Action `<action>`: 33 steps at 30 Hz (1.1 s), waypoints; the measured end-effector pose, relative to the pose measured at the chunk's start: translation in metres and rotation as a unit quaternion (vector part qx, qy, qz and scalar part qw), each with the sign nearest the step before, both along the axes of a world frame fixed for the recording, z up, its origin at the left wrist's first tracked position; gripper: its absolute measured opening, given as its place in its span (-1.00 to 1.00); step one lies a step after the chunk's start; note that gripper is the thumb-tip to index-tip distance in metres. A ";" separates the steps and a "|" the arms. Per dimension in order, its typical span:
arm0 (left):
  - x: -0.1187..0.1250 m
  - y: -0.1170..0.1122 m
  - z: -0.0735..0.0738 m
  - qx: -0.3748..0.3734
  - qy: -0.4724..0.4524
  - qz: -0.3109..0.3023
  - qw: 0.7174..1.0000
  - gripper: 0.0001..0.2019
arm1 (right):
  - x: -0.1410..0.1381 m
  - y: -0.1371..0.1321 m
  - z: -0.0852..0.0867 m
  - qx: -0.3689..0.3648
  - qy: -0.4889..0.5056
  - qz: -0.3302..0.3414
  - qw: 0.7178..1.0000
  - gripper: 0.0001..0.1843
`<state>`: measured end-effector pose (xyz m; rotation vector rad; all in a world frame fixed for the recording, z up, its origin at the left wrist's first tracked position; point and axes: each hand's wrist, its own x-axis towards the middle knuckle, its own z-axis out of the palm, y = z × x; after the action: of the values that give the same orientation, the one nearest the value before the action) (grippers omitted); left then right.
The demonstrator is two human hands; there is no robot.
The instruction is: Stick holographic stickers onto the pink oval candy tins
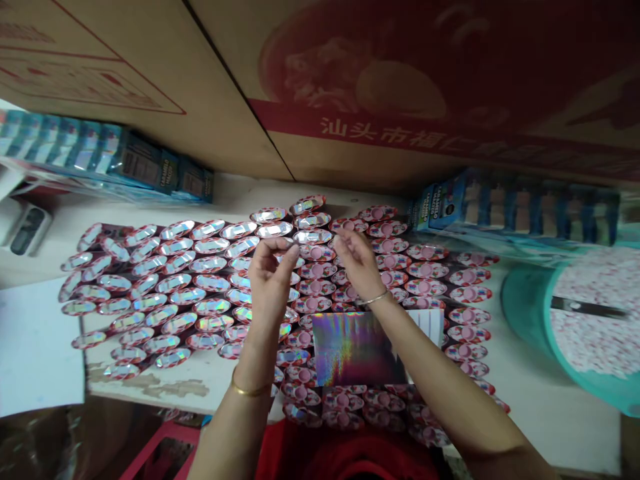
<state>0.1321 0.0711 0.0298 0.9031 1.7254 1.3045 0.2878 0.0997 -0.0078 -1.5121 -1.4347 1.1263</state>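
Observation:
Rows of small oval-topped packs cover the tabletop. Those on the left, such as one silver-topped pack (211, 284), carry shiny oval faces; those on the right, like one pink-centred pack (427, 270), show a pink round piece. My left hand (270, 277) hovers over the middle rows, thumb and forefinger pinched together; anything between them is too small to make out. Close by on the right, my right hand (357, 263) has its fingers curled, their tips near a pink-centred pack. Under my right forearm, a rainbow-sheen sheet (355, 350) lies across the packs.
Large cardboard cartons (220, 87) wall off the back. Blue boxes stand at the left (140, 160) and right (500, 207). A teal tub (525, 300) at right holds many small pale pieces, with a dark-handled tool (590, 308) on top. White paper (40, 350) lies left.

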 end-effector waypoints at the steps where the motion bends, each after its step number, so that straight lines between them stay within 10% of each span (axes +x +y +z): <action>1: 0.002 -0.004 0.006 -0.015 -0.045 -0.007 0.999 -0.81 | 0.000 -0.007 0.002 -0.039 0.047 0.009 0.998 -0.60; 5: 0.009 -0.010 0.004 -0.062 -0.107 0.013 0.992 -0.77 | -0.004 -0.025 0.001 -0.116 0.134 0.001 0.984 -0.65; 11: 0.003 -0.002 -0.008 -0.078 -0.168 -0.004 0.983 -0.77 | 0.000 -0.022 -0.005 -0.044 0.025 -0.073 0.996 -0.65; 16: -0.006 0.003 -0.010 -0.096 -0.173 -0.054 0.979 -0.79 | -0.001 -0.019 -0.011 -0.029 0.005 -0.008 1.000 -0.65; 25: -0.007 0.006 -0.052 -0.107 0.196 -0.097 0.970 -0.92 | -0.010 -0.016 -0.015 0.017 -0.311 0.057 0.949 -0.81; 33: -0.001 0.006 -0.055 -0.134 0.409 -0.079 0.899 -0.83 | -0.018 -0.014 -0.021 0.012 -0.334 0.083 0.939 -0.66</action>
<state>0.1314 0.0771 -0.0253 1.5154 2.3126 0.5564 0.2700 0.0856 -0.0293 -1.8845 -2.0465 0.6950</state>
